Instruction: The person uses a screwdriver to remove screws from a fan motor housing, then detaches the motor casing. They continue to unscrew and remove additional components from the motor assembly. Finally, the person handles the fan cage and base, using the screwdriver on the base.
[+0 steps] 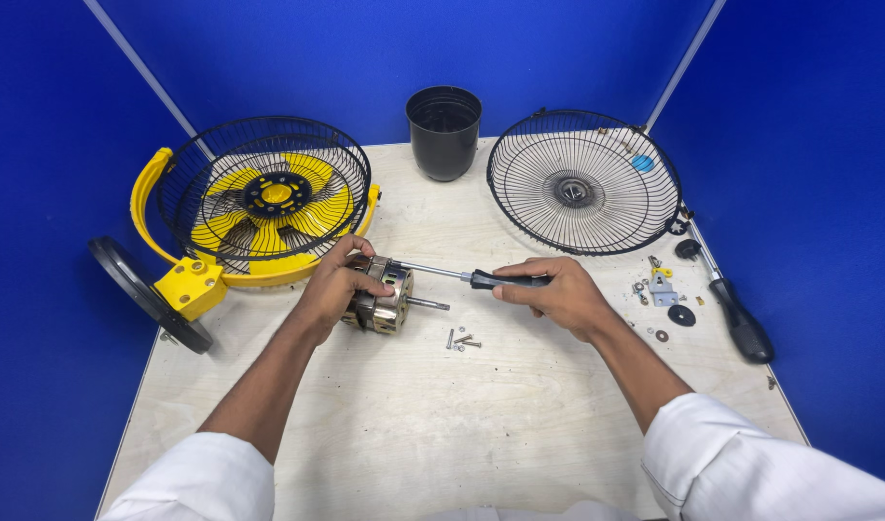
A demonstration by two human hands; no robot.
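Two bare forearms come up from the lower edge of the view; both sleeves are white, loose and pushed back above the wrists; the right sleeve [751, 463] shows a stitched seam along its cuff and soft folds in the cloth; the left sleeve [201, 480] is plainer, with a rounded cuff; the left hand [331, 287] and right hand [556, 291] wear no gloves, rings or watch.

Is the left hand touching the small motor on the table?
Touching. The head view shows the left hand wrapped over the motor, fingers pressing on its top.
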